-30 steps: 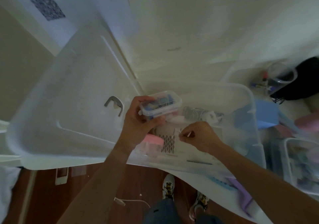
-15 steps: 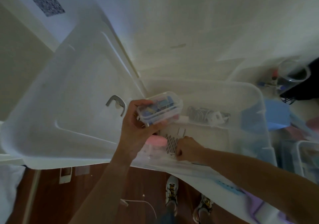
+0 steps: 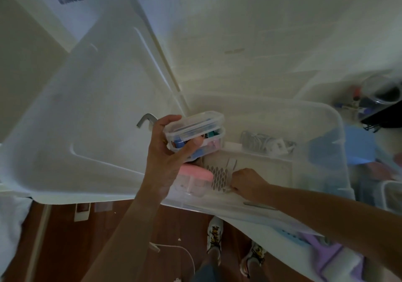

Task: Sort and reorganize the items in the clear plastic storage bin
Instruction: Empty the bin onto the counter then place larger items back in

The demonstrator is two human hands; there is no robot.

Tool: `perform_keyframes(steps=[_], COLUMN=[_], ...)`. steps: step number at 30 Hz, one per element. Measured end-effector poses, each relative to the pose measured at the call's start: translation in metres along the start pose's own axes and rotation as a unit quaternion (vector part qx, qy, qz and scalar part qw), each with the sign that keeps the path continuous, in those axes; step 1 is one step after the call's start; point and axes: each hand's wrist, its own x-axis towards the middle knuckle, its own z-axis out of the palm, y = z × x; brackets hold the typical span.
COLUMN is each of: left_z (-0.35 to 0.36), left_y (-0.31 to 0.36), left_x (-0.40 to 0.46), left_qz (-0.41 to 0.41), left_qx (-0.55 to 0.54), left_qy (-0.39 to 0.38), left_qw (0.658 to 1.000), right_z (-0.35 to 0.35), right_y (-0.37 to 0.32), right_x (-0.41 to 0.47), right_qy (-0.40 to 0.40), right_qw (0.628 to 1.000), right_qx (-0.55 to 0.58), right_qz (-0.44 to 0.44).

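A small clear box of coloured bits is gripped by the left hand, thumb curled over its front and fingers round its back, above the near left corner of the open bin. Just below that hand a pink-lidded tub sits in the bin, with a patterned card beside it. The right hand is lowered into the bin, touching the card's edge, fingers curled; what they pinch cannot be told. Beyond the right hand a cable bundle lies in the bin. The lid lies left of the left hand.
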Motion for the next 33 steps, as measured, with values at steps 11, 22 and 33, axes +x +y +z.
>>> perform_keyframes(steps=[11, 22, 33], left_z=[0.004, 0.064, 0.129], left_y=[-0.006, 0.005, 0.037], left_x=[0.0, -0.009, -0.035], left_qz=[-0.042, -0.123, -0.089], left_qx=[-0.045, -0.063, -0.035], left_qy=[-0.001, -0.032, -0.119], left_qw=[0.998, 0.99, 0.988], right_z=[0.012, -0.144, -0.174], right_y=[0.014, -0.008, -0.003], right_x=[0.005, -0.163, -0.181], right_qy=[-0.022, 0.367, 0.315], right_qw=[0.992, 0.926, 0.944], right_qx=[-0.046, 0.087, -0.031], right_qz=[-0.118, 0.014, 0.096])
